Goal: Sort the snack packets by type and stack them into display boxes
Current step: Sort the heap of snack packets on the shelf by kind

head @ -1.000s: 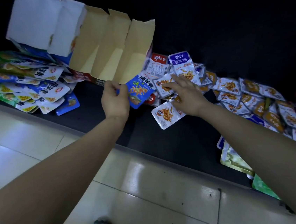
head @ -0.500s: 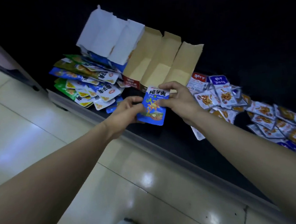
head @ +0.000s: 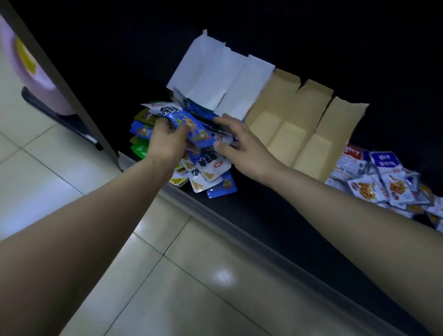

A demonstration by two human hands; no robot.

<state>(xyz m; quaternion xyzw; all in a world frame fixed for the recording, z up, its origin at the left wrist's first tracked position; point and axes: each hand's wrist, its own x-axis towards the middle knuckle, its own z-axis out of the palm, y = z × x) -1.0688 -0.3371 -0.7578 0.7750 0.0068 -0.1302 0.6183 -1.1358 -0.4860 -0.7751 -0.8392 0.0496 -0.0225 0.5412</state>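
Curling round a blue snack packet [head: 193,128], the fingers [head: 181,130] of the left hand [head: 167,140] close over its near edge and hold it above the shelf. Motion blur hides whether one packet or a small bundle sits in that grip. A white-and-blue packet [head: 165,109] juts out just behind the knuckles.

The right hand [head: 241,145] comes in from the other side with its fingers loosely spread. Its forefinger lies at the packet's right edge and the thumb stands apart below; it is not closed on anything.

Two heaps of packets show. Under both hands lies the blue, green and white heap [head: 207,170], at the left end of the black shelf [head: 274,217]. The white-and-orange heap [head: 381,186] lies well apart at the right end.

Two display boxes stand behind the hands, side by side and touching. The white-lined box [head: 219,80] is just behind the held packet, and the brown cardboard box [head: 301,129], with three raised flaps, is to its right.

A grey upright post [head: 49,76] borders the shelf on the left, above the pale tiled floor [head: 115,261].
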